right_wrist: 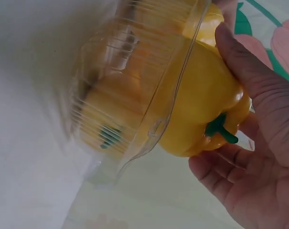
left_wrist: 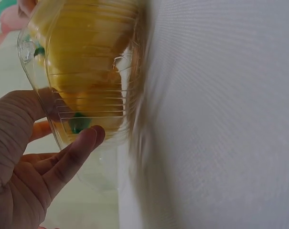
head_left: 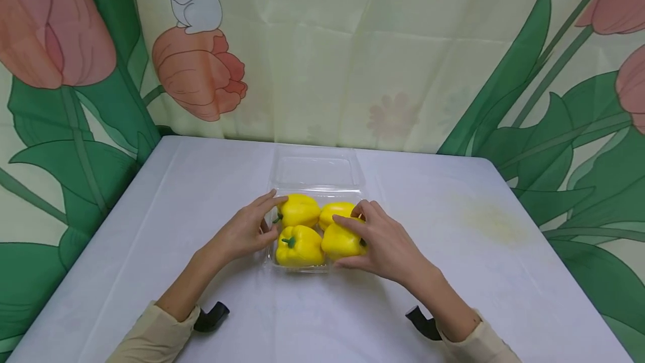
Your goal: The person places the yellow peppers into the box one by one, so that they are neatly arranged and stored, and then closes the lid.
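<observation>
A clear plastic clamshell box [head_left: 322,269] holds several yellow bell peppers with green stems. My left hand [head_left: 249,226] is at the box's left side. In the left wrist view the thumb reaches inside the rim and fingers [left_wrist: 70,164] touch the outer wall. My right hand [head_left: 380,240] grips the front right bell pepper [head_left: 340,241] between thumb and fingers. In the right wrist view that pepper [right_wrist: 201,100] stands partly above the rim, its stem facing the palm. Another bell pepper [head_left: 299,246] lies front left, and a third [head_left: 298,210] behind it.
The box's lid [head_left: 317,170] lies folded open toward the back of the white-covered table [head_left: 201,172]. Black wrist mounts [head_left: 211,317] show at both sleeves. A printed flower curtain [head_left: 327,71] hangs behind the table.
</observation>
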Available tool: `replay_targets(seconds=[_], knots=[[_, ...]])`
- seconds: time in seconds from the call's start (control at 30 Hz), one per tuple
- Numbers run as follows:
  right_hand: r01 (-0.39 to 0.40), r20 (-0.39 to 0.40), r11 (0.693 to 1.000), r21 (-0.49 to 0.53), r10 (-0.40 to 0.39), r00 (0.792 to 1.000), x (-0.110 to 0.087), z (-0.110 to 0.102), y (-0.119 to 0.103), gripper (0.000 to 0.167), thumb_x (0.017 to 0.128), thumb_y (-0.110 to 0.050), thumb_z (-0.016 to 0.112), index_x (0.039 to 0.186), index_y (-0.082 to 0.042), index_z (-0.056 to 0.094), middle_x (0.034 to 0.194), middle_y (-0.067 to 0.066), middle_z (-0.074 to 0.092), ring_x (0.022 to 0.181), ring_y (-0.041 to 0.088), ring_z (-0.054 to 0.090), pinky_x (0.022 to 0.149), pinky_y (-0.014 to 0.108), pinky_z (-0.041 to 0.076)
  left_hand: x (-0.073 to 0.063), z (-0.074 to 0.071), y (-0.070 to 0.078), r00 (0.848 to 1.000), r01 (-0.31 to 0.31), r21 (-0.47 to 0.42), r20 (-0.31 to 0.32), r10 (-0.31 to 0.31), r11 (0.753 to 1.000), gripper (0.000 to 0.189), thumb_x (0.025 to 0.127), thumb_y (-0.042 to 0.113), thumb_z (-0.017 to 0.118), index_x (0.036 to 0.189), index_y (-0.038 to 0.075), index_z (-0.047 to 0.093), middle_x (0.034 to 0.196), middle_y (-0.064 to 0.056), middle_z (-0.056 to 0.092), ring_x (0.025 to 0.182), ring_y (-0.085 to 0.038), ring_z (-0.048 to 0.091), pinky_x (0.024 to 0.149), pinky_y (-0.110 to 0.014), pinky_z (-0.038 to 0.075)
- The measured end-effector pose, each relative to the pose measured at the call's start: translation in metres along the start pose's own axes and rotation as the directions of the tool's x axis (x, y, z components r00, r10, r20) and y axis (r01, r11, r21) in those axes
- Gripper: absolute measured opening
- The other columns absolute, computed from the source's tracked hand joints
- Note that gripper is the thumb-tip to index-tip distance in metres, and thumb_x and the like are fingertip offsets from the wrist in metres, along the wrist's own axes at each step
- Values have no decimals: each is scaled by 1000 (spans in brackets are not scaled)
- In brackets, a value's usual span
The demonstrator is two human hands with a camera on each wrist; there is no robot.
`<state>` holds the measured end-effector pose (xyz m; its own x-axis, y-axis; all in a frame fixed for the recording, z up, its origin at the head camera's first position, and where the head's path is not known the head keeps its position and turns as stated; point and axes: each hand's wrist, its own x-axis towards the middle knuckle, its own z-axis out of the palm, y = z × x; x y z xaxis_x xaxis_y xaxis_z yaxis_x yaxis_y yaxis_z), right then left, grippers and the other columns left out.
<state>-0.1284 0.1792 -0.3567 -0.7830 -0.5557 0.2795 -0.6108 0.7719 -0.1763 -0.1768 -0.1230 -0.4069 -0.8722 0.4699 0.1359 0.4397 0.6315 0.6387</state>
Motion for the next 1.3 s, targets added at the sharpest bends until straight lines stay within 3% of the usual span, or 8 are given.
replay_targets(seconds=[0.17, 0.37, 0.6, 0.97, 1.3], knots=[[-35, 79, 996, 88, 28, 996, 4, 0, 9, 85, 68, -53, 90, 140, -16, 66, 107, 1, 51, 91, 13, 45, 67, 24, 44, 2, 1, 0, 1000, -14, -3, -9, 14, 1000, 65, 89, 7, 70, 150, 5, 48, 161, -30, 31, 71, -6, 60, 67, -20, 54], [-81, 121, 980, 179, 60, 991, -1, 6, 22, 88, 70, -52, 88, 145, -15, 58, 106, -1, 51, 91, 12, 46, 70, 24, 44, 2, 0, 0, 999, -28, -6, -16, 28, 1000, 64, 89, 6, 69, 149, 3, 48, 160, -31, 32, 69, -5, 59, 66, -20, 54], [-80, 128, 988, 134, 63, 990, 0, 2, 19, 87, 72, -51, 88, 146, -16, 57, 109, 0, 51, 92, 13, 44, 70, 25, 42, 4, -1, 1, 999, -32, 2, -31, 32, 999, 63, 89, 7, 70, 149, 4, 49, 159, -31, 33, 67, -6, 57, 65, -21, 54], [-79, 263, 993, 89, 53, 963, 11, -8, 11, 85, 74, -53, 86, 144, -11, 60, 102, 1, 48, 85, 13, 43, 67, 24, 39, 2, 0, 1, 1000, -11, -1, -10, 11, 1000, 63, 90, 8, 69, 149, 5, 49, 160, -30, 33, 66, -7, 55, 63, -22, 53], [-108, 320, 992, 67, 81, 944, 16, -5, 6, 81, 77, -53, 85, 142, -11, 62, 103, 3, 48, 86, 15, 44, 69, 27, 39, -2, 2, -3, 1000, -9, -9, -26, 9, 1000, 63, 89, 5, 69, 149, 4, 49, 160, -30, 34, 66, -7, 55, 63, -22, 53]])
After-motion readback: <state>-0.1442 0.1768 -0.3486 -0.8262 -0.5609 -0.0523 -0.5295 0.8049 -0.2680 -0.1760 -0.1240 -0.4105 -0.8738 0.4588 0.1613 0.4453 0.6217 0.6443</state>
